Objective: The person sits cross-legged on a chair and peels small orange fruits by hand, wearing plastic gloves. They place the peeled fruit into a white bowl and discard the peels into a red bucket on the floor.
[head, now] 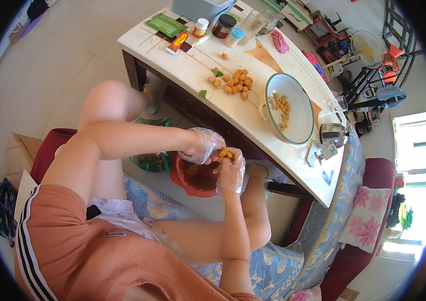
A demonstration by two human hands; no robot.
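Both of my hands wear clear plastic gloves and meet above a red plastic bag [183,184], spread open like a bin liner with dark pulp inside. My right hand [232,171] pinches a squashed yellow ginkgo fruit [225,153] between thumb and fingers. Up against it is my left hand [203,146], fingers curled; its grip is partly hidden. On the table, a pile of orange ginkgo fruits [238,81] lies with stems and small green leaves. To its right, a white enamel basin [298,129] with a green rim holds several pale ginkgo nuts [281,105].
The table [205,88] edge runs just beyond my hands. Along its far side stand a grey bin [201,11], jars [224,25] and a green packet [166,25]. A kettle [331,134] and remotes [320,152] sit at the right. A green plastic bag [145,163] lies by my leg.
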